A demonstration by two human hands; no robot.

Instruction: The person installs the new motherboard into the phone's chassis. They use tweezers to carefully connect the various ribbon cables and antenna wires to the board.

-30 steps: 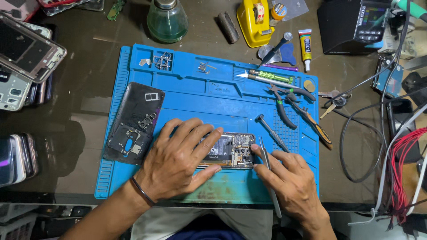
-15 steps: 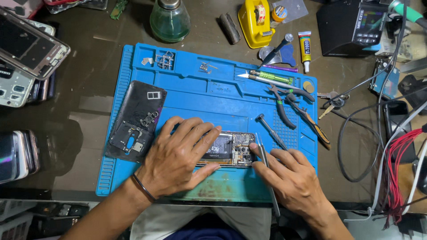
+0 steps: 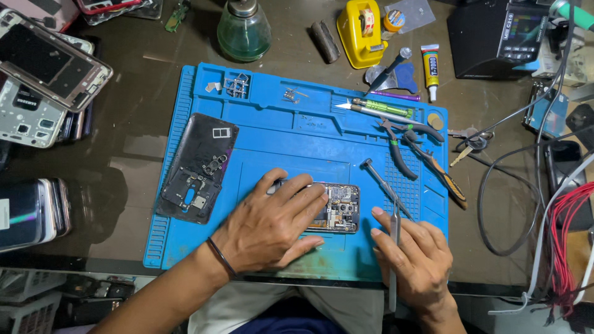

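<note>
Brightness: even and fairly bright over the blue mat (image 3: 278, 130), dimmer toward the lower corners.
Source: overhead, seemingly from slightly behind.
Glare: pale sheen on the dark worktop (image 3: 142, 148) left of the mat, glints on the bottle (image 3: 243, 34).
Shadows: soft, short, under the left hand (image 3: 272, 226) and right hand (image 3: 417, 260).
Focus: sharp in the centre.
Edges: slight wide-angle bending, softer detail.

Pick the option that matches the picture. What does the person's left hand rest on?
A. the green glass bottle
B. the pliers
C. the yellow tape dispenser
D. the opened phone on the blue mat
D: the left hand lies flat over the opened phone on the blue mat, while the right hand holds tweezers beside it.
</note>
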